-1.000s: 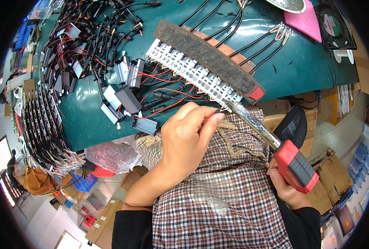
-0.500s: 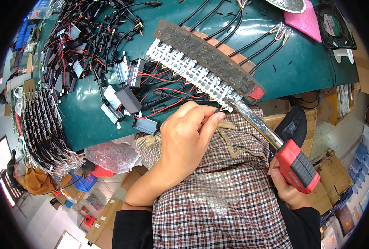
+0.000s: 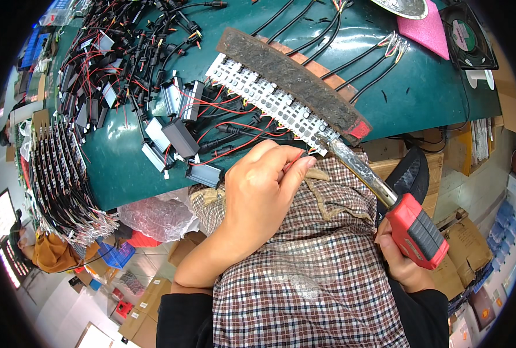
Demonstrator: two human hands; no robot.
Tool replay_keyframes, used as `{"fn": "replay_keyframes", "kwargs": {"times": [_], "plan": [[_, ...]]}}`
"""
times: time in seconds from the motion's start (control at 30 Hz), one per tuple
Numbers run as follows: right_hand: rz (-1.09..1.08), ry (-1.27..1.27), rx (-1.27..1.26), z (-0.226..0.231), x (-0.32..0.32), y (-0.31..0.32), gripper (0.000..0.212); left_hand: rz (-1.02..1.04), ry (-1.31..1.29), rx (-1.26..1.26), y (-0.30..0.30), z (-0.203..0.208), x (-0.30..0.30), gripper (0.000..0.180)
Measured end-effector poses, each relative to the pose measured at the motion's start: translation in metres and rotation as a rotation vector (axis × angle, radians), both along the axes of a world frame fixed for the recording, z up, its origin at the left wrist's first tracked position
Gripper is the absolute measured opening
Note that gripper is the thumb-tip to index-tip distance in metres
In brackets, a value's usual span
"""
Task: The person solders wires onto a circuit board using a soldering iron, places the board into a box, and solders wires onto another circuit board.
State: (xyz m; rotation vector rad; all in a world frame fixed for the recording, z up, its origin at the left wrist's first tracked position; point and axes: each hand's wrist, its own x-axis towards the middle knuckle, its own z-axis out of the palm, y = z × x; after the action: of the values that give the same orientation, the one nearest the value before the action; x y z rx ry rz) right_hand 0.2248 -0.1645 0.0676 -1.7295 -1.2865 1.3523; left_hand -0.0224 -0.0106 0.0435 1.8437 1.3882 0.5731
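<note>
In the head view, the left hand [image 3: 261,188] pinched a thin wire [image 3: 303,153], seemingly to steady it, the white circuit strip [image 3: 266,100] just beyond that pinch, apparently weighted by a dark bar [image 3: 292,84]; the right hand [image 3: 404,267] clasped a soldering iron [image 3: 418,229].

left hand [image 3: 258,188]: pinching wire [image 3: 302,153] | right hand [image 3: 406,268]: soldering iron [image 3: 418,231] at white board [image 3: 269,101]

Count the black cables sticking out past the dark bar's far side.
7: four black cables toward the top edge, three more cables farther right, near the pink sheet. Others may be hidden under the dark bar.
</note>
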Motion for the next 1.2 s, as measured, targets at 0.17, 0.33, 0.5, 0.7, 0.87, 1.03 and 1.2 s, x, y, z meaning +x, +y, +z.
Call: {"fn": "replay_keyframes", "kwargs": {"times": [0.17,0.33,0.5,0.7,0.87,1.03,1.2], "plan": [[-0.029,0.030,-0.021,-0.001,0.000,-0.001,0.020,-0.006,0.004,-0.007,0.001,0.001,0.000,0.016],[-0.020,0.035,-0.035,0.001,0.000,0.001,0.019,-0.003,0.001,-0.013,0.001,0.001,0.000,0.016],[-0.027,0.023,-0.015,0.001,0.000,0.002,0.019,0.006,-0.010,-0.029,0.002,0.003,0.000,0.016],[-0.030,0.034,0.007,-0.002,0.001,-0.001,0.019,-0.007,-0.016,-0.077,0.002,0.004,-0.002,0.019],[-0.049,0.041,-0.009,-0.002,0.001,-0.002,0.020,0.058,-0.161,-0.183,-0.003,0.008,-0.003,0.023],[-0.066,0.038,-0.027,-0.001,0.000,-0.003,0.022,0.221,-0.312,-0.272,-0.003,0.004,-0.004,0.014],[-0.018,0.025,0.008,-0.004,0.002,-0.003,0.024,0.133,-0.147,-0.109,0.000,-0.001,-0.001,0.007]]}}
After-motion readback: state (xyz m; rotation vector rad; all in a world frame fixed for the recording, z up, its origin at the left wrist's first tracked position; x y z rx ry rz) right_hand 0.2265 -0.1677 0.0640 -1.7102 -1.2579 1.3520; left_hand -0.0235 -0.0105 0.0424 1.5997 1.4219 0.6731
